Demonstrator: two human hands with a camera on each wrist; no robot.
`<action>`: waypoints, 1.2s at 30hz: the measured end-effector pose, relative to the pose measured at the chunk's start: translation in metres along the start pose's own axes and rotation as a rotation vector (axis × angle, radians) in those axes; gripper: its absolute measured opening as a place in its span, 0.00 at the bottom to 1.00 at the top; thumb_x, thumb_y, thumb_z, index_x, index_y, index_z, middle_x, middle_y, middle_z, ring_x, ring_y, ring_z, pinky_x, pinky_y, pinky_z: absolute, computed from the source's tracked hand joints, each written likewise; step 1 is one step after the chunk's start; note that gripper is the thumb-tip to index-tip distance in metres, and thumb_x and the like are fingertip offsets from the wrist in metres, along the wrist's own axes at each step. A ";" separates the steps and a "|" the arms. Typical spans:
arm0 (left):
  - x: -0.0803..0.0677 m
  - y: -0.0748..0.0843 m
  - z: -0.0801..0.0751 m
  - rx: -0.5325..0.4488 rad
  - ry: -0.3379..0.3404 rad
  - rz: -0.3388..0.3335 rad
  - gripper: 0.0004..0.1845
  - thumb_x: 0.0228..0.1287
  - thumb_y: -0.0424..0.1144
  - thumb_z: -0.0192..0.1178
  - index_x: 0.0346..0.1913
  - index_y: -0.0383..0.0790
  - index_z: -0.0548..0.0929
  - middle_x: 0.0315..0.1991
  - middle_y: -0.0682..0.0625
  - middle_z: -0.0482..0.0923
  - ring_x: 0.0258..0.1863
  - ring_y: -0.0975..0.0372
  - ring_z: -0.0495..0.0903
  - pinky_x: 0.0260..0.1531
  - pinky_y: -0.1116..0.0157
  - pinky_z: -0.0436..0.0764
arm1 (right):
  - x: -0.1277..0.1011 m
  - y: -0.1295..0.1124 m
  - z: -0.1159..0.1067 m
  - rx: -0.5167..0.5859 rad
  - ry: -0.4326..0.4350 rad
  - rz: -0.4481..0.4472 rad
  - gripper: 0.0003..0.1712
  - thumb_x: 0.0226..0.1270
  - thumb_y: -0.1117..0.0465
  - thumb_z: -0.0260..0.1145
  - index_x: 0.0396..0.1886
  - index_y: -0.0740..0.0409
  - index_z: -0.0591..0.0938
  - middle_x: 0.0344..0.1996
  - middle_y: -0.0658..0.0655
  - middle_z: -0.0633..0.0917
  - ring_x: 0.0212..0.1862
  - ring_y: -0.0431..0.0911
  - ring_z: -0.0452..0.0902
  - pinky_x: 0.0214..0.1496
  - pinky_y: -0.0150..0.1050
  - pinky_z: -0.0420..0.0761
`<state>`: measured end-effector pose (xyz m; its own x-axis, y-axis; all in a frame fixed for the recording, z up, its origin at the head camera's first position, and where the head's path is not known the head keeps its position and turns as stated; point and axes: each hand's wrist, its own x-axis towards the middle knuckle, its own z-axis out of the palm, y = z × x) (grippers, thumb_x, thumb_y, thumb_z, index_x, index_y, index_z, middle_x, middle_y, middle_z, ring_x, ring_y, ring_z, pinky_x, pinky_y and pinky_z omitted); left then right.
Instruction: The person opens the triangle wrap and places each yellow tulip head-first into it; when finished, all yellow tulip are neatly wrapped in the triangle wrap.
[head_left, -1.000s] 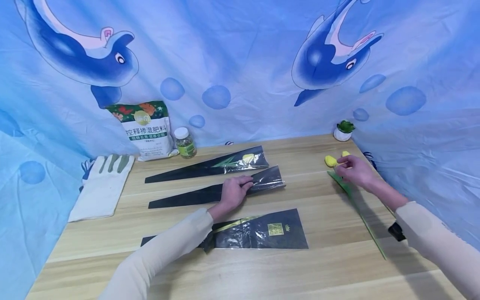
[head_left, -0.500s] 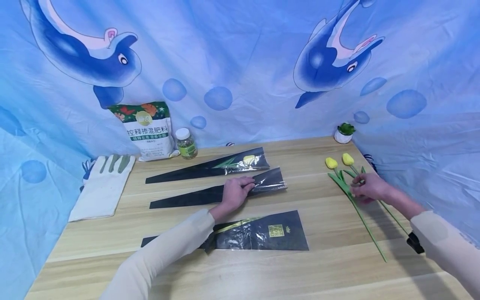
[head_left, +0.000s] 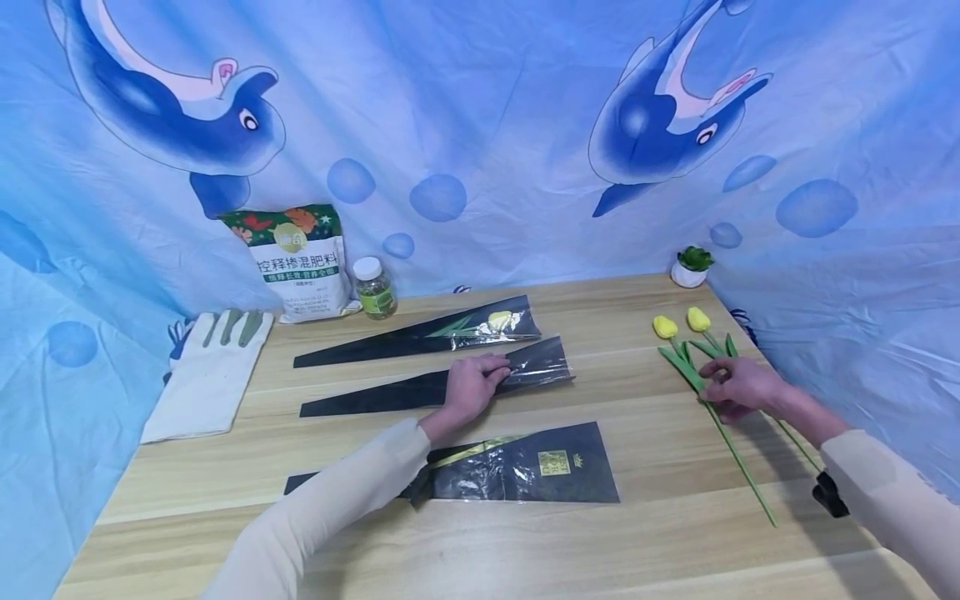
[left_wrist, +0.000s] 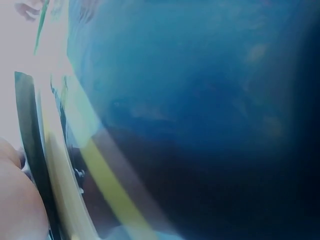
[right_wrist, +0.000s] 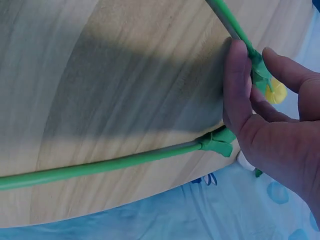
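My left hand (head_left: 468,387) is at the middle black flower sleeve (head_left: 375,395), thumb and forefinger together at its clear film near the wide end. In the left wrist view only a blurred part of this hand (left_wrist: 20,200) shows at the left edge. Two yellow artificial tulips lie at the right of the table. My right hand (head_left: 742,387) reaches over the stem of the right tulip (head_left: 698,319) to the left tulip (head_left: 664,327). Its thumb and fingers stand spread on either side of that green stem (right_wrist: 235,25), just below the leaves.
Behind lies another sleeve (head_left: 360,352) with a yellow tulip inside; a third sleeve (head_left: 540,467) with gold print lies nearer. White gloves (head_left: 206,383), a fertilizer bag (head_left: 303,275) and a lidded jar (head_left: 375,287) stand or lie back left. A small potted plant (head_left: 691,268) is back right.
My right hand has come back from the yellow blooms toward me, down to the leaves and stem of the left tulip. The left hand has stayed on the middle sleeve.
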<state>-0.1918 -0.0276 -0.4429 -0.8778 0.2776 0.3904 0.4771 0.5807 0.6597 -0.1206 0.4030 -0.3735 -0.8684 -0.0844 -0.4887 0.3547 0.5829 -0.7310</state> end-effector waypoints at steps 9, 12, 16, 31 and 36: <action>0.000 0.002 0.000 -0.001 -0.004 -0.008 0.09 0.59 0.36 0.73 0.43 0.39 0.91 0.44 0.46 0.87 0.50 0.53 0.85 0.55 0.57 0.80 | 0.005 0.002 0.006 -0.016 0.026 -0.037 0.32 0.67 0.69 0.66 0.62 0.79 0.62 0.32 0.57 0.76 0.28 0.48 0.80 0.31 0.47 0.86; 0.000 0.003 -0.001 -0.006 -0.002 -0.004 0.10 0.59 0.36 0.73 0.43 0.38 0.91 0.44 0.46 0.87 0.50 0.53 0.85 0.55 0.57 0.80 | 0.006 0.001 0.006 0.006 0.025 -0.035 0.33 0.67 0.69 0.66 0.63 0.79 0.61 0.35 0.59 0.75 0.30 0.48 0.80 0.32 0.46 0.86; -0.001 0.003 0.000 -0.015 -0.001 -0.008 0.10 0.59 0.36 0.73 0.43 0.38 0.90 0.44 0.46 0.87 0.50 0.53 0.85 0.55 0.57 0.80 | 0.007 0.000 0.007 0.020 0.017 -0.036 0.33 0.67 0.68 0.66 0.63 0.82 0.61 0.38 0.60 0.76 0.34 0.46 0.79 0.33 0.44 0.86; 0.000 0.004 -0.001 -0.007 -0.003 -0.012 0.10 0.59 0.36 0.73 0.43 0.38 0.90 0.44 0.46 0.87 0.50 0.54 0.85 0.55 0.57 0.80 | 0.014 -0.012 0.014 0.151 -0.005 -0.063 0.28 0.68 0.69 0.65 0.61 0.74 0.61 0.43 0.61 0.75 0.37 0.44 0.78 0.36 0.43 0.86; 0.000 0.005 0.000 0.004 -0.003 -0.022 0.10 0.59 0.35 0.73 0.43 0.38 0.91 0.44 0.46 0.87 0.50 0.53 0.85 0.54 0.57 0.80 | 0.018 -0.017 0.017 0.193 0.012 -0.077 0.34 0.70 0.67 0.65 0.66 0.75 0.58 0.49 0.65 0.73 0.40 0.43 0.79 0.40 0.44 0.86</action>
<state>-0.1892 -0.0246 -0.4395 -0.8881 0.2672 0.3741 0.4577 0.5898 0.6654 -0.1357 0.3779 -0.3781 -0.8989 -0.1126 -0.4235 0.3464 0.4094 -0.8441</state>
